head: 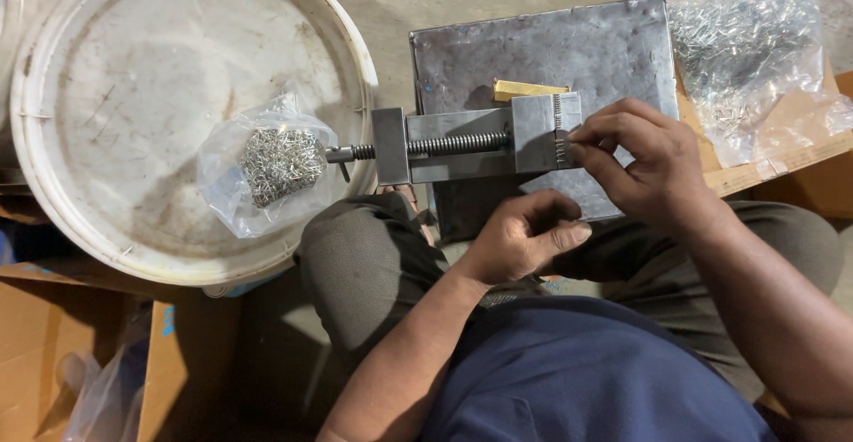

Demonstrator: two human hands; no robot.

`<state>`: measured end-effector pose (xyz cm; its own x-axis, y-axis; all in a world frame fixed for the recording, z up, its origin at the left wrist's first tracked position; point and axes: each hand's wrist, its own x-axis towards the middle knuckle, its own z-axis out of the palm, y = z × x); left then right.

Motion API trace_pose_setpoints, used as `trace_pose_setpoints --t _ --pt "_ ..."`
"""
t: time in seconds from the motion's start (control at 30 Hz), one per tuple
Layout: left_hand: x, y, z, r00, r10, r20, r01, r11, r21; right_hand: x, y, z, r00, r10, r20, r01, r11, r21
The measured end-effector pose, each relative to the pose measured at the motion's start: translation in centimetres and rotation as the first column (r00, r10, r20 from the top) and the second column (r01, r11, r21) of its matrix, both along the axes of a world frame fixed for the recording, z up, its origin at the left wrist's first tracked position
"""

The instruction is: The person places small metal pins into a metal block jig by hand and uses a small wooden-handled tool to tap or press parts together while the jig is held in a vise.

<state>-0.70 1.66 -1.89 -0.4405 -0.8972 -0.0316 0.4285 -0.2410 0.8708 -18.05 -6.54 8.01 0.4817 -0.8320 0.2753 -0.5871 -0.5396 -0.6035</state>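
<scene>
A small steel vise point(471, 144) with a threaded screw lies on a grey metal plate point(551, 51). My right hand point(644, 162) has its fingertips pinched at the vise's jaws, where a row of small metal pins point(561, 144) stands clamped. Whether it pinches a pin I cannot tell. My left hand point(524, 238) hovers just below the vise, fingers curled with the thumb pressed to them; anything inside is hidden. A brass-coloured bar point(524, 89) lies on the plate behind the vise.
A clear bag of small metal pins point(280, 165) rests on a large white bucket lid point(133, 95) at left. Another clear bag of pins point(755, 51) sits on cardboard point(782, 162) at right. Cardboard boxes point(53, 353) stand at lower left. My knees are under the plate.
</scene>
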Motion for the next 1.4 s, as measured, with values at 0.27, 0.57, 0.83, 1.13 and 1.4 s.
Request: trace_pose_setpoints --t 0.27,0.57,0.83,1.13,1.4 --pt "0.3 -0.3 0.8 1.000 -0.002 -0.002 0.002 1.000 -0.008 0.1 -0.1 -0.2 0.999 0.014 -0.029 -0.014 1.000 -0.011" --pt "0.3 -0.2 0.9 0.992 -0.024 0.125 0.021 1.000 0.022 -5.3 0.8 -3.4 0.953 -0.303 -0.005 0.302 0.950 0.074" --pt "-0.3 -0.2 0.6 0.970 0.027 0.243 -0.017 0.999 -0.042 -6.3 2.3 -5.6 0.949 -0.305 -0.083 0.307 0.952 0.018" --pt "-0.9 0.0 -0.6 0.932 0.076 0.354 -0.076 0.997 -0.015 -5.7 0.1 -5.5 0.927 -0.320 -0.195 0.321 0.947 -0.027" --pt "-1.8 -1.2 -5.3 0.933 -0.050 0.355 -0.051 0.961 0.271 -6.0 -0.8 -4.7 0.932 -0.303 -0.201 0.308 0.951 -0.005"
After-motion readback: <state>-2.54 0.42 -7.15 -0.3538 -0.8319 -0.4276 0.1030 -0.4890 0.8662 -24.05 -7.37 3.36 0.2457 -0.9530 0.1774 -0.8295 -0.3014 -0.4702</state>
